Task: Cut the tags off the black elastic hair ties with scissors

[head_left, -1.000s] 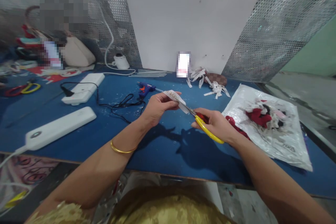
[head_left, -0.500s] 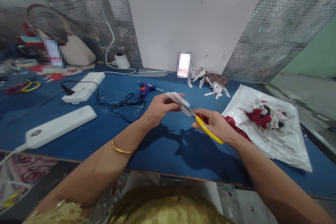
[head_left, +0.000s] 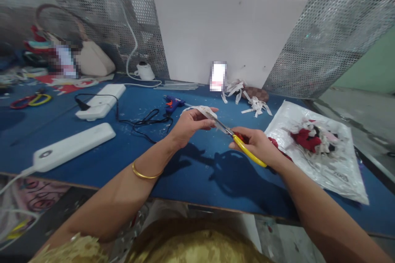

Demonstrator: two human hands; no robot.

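Between the fingers and thumb of my left hand [head_left: 193, 125] is a thin white strip [head_left: 202, 109], seemingly paper or fabric; its exact material I cannot tell. My right hand [head_left: 257, 146] grips a pair of scissors [head_left: 250, 155] with yellow and red handles. Their blades meet the strip just right of my left fingertips, above the blue tabletop [head_left: 197, 176]. Behind my right wrist lies some dark red fabric [head_left: 275, 144], partly hidden by the hand.
A white plastic bag [head_left: 327, 178] bearing red, black and white scraps lies right. Behind are white strips [head_left: 256, 106], a phone [head_left: 218, 77] and a white board [head_left: 228, 33]. A blue glue gun [head_left: 172, 103], a power strip [head_left: 103, 102] and other scissors [head_left: 32, 100] are left.
The white strip has turned and now trails back over my left fingers. The scissors and my right hand have shifted slightly right, blades still at the strip.
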